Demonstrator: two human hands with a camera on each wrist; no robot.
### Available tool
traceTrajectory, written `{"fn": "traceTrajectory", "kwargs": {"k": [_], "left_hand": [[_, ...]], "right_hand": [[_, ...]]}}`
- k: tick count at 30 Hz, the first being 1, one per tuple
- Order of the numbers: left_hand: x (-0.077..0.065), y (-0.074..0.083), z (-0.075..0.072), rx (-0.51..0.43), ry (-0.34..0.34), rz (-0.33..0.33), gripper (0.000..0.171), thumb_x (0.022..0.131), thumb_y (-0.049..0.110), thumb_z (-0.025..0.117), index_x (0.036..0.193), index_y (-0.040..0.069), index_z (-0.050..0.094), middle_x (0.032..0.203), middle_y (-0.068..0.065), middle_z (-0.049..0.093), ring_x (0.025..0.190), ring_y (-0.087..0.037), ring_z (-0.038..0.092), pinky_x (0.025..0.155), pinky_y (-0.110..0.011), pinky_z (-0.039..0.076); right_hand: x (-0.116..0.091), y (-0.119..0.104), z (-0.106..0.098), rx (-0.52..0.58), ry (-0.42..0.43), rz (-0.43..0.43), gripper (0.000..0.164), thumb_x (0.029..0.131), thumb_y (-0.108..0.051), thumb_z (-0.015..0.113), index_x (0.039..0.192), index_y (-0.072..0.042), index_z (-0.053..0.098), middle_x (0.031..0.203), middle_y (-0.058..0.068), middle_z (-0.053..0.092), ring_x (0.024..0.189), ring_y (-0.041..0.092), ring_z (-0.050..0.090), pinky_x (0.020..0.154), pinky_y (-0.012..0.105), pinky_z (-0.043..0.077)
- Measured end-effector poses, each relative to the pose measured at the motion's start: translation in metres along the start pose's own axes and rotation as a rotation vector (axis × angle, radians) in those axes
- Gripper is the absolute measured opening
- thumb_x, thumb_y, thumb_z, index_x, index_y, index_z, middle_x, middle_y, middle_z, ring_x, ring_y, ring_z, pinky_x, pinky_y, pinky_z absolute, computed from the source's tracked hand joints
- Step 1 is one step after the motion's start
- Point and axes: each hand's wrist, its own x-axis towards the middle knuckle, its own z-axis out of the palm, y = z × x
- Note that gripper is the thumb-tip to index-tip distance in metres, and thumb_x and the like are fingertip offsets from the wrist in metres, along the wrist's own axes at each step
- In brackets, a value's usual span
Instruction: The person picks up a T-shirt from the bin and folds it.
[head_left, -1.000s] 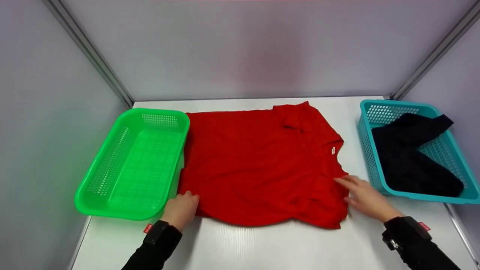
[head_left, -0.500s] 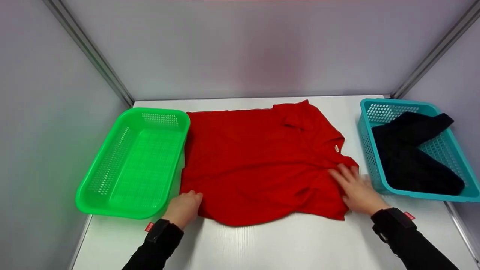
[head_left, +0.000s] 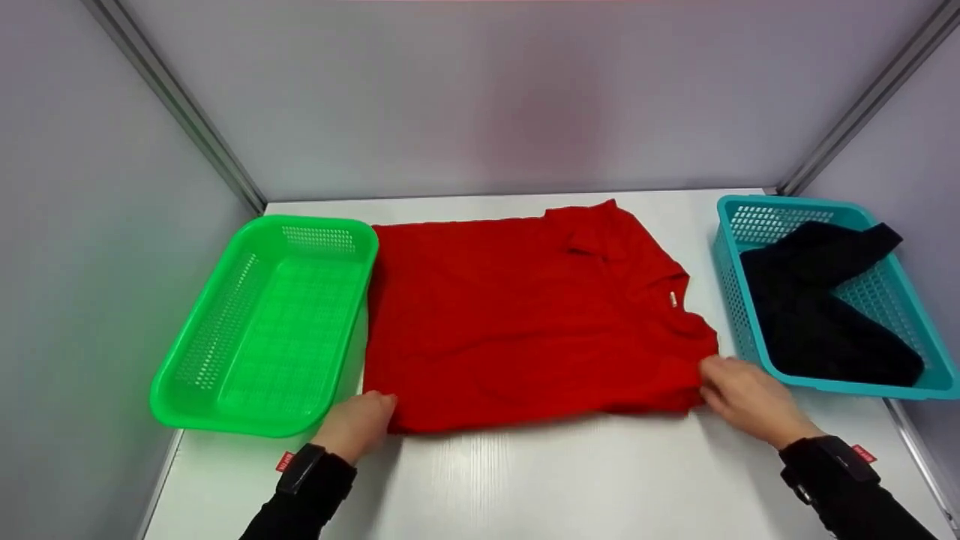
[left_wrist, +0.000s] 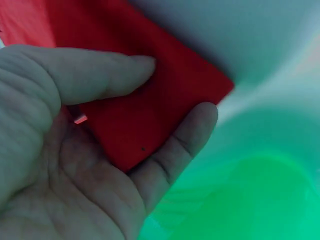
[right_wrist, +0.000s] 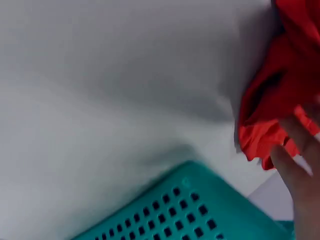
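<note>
A red short-sleeved shirt (head_left: 525, 315) lies spread on the white table, its hem to the left and its neckline with a small white label to the right. My left hand (head_left: 355, 426) grips the near hem corner beside the green basket. In the left wrist view the thumb lies over the red cloth (left_wrist: 175, 95) and the fingers are under it. At the shirt's near right end, my right hand (head_left: 750, 397) holds the cloth by the sleeve side with bent fingers. Its fingertips are partly out of frame and blurred in the right wrist view, beside bunched red cloth (right_wrist: 280, 100).
A green plastic basket (head_left: 171, 409) stands at the left, close against the shirt's hem. At the right is a blue-green basket (head_left: 825, 388) with a black garment (head_left: 817, 300) inside. Pale panels (head_left: 480, 97) enclose the back and sides of the table.
The right hand has shifted along the shirt's right end and taken hold of its near part. The near edge has moved up and straightened, and the sleeve's near corner has drawn in.
</note>
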Motion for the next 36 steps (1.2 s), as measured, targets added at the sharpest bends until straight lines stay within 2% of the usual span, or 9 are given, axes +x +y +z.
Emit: {"fn": "traceTrajectory", "kwargs": {"k": [3,8,12,15,18,21,26,31,36], "left_hand": [[0.002,0.002,0.001,-0.012,-0.012,0.026,0.019,0.083,-0.014,0.071,0.094,0.0,0.065,0.091,-0.019,0.068,0.088,-0.041,0.069,0.078,-0.055,0.058],[0.005,0.002,0.003,0.027,0.062,0.065,0.015,0.085,-0.012,0.07,0.092,0.0,0.065,0.088,-0.017,0.063,0.081,-0.038,0.067,0.072,-0.055,0.059],[0.005,0.002,0.002,0.018,0.072,0.059,0.014,0.085,-0.013,0.069,0.092,-0.002,0.066,0.089,-0.017,0.063,0.083,-0.038,0.067,0.074,-0.055,0.059],[0.004,0.001,0.001,-0.002,0.033,0.045,0.015,0.085,-0.013,0.068,0.09,0.0,0.065,0.09,-0.016,0.066,0.088,-0.037,0.068,0.079,-0.054,0.058],[0.004,0.001,0.001,-0.013,0.015,0.042,0.016,0.085,-0.013,0.067,0.087,0.002,0.065,0.091,-0.016,0.069,0.092,-0.038,0.069,0.082,-0.054,0.058],[0.004,-0.001,0.001,-0.015,0.035,0.046,0.018,0.085,-0.014,0.065,0.086,0.004,0.063,0.092,-0.017,0.07,0.092,-0.039,0.07,0.08,-0.055,0.058],[0.005,-0.002,0.0,-0.008,0.156,0.053,0.013,0.087,-0.01,0.065,0.089,0.003,0.064,0.089,-0.016,0.067,0.083,-0.039,0.069,0.071,-0.055,0.058],[0.01,-0.003,0.0,0.0,0.289,0.025,0.009,0.087,-0.005,0.066,0.092,0.001,0.061,0.088,-0.017,0.066,0.076,-0.041,0.068,0.064,-0.054,0.058],[0.016,0.0,-0.001,-0.017,0.385,-0.054,0.011,0.089,-0.006,0.063,0.097,-0.001,0.058,0.085,-0.019,0.065,0.072,-0.042,0.068,0.057,-0.054,0.056]], "right_hand": [[0.001,-0.002,-0.004,-0.029,0.021,0.149,0.022,0.084,-0.001,0.069,0.087,-0.015,0.052,0.072,-0.007,0.045,0.064,0.011,0.043,0.056,0.028,0.039],[0.001,-0.008,-0.006,0.123,-0.219,0.313,0.015,0.088,-0.009,0.065,0.1,-0.012,0.057,0.087,0.001,0.065,0.075,0.016,0.057,0.066,0.034,0.048],[0.0,-0.016,0.003,0.223,-0.35,0.287,0.061,0.093,-0.032,0.078,0.141,-0.004,0.053,0.136,0.017,0.062,0.12,0.034,0.059,0.103,0.06,0.045],[0.0,-0.025,0.014,0.144,-0.37,0.183,0.076,0.087,-0.036,0.084,0.146,-0.002,0.051,0.129,0.015,0.062,0.121,0.038,0.055,0.105,0.067,0.038],[-0.002,-0.03,0.022,0.031,-0.274,0.061,0.044,0.085,-0.021,0.086,0.121,-0.005,0.066,0.102,0.003,0.063,0.099,0.027,0.057,0.094,0.052,0.048],[-0.001,-0.03,0.023,0.064,-0.137,-0.002,0.022,0.084,-0.008,0.084,0.098,-0.016,0.069,0.093,-0.007,0.059,0.089,0.015,0.054,0.081,0.036,0.052],[0.007,-0.027,0.01,0.298,0.003,0.201,0.012,0.095,-0.007,0.073,0.093,-0.018,0.069,0.088,-0.014,0.059,0.08,0.003,0.053,0.071,0.024,0.049],[0.02,-0.024,0.006,0.375,0.033,0.425,0.009,0.105,-0.009,0.06,0.097,-0.01,0.056,0.08,0.006,0.063,0.072,0.017,0.055,0.063,0.03,0.045],[0.03,-0.026,0.016,0.098,0.185,0.329,0.023,0.101,-0.009,0.066,0.117,0.002,0.054,0.125,0.028,0.062,0.103,0.043,0.061,0.085,0.054,0.053]]}}
